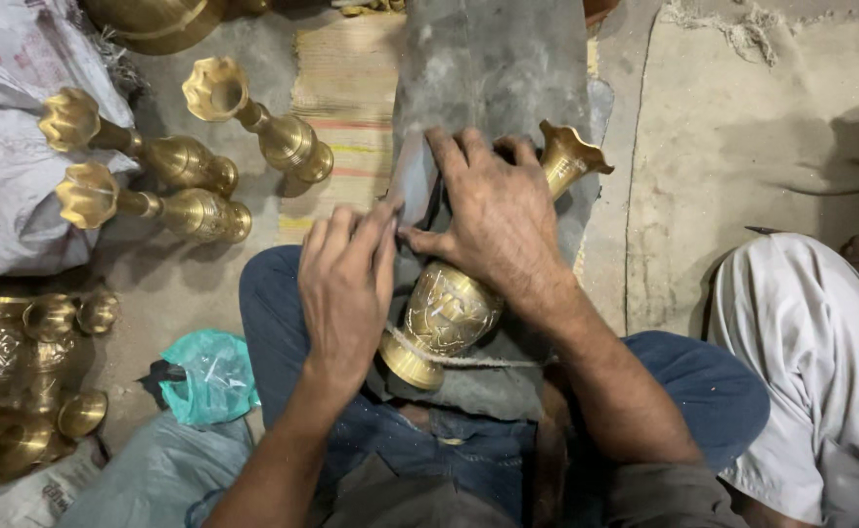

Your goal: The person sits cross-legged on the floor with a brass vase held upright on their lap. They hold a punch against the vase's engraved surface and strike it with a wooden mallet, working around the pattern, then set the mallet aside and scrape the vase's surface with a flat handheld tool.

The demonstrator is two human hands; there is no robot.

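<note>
A brass vase (446, 311) with an engraved belly lies tilted across my lap, its flared mouth (568, 156) pointing away to the upper right and its foot toward me. My right hand (493, 210) presses down over the vase's neck, fingers spread onto a grey slab (493, 68) of worn material. My left hand (346, 284) rests beside the vase's belly, fingertips pinched at the slab's edge near my right thumb. A cord runs across the vase's foot. Whether a small tool sits between my fingers is hidden.
Three slim brass vases (190, 161) lie on the floor at upper left, next to a white sack (9, 147). More brass pieces (19, 381) are stacked at the left edge. A teal plastic bag (209, 376) lies near my left knee. Another person's white-clad leg (811, 352) sits at the right.
</note>
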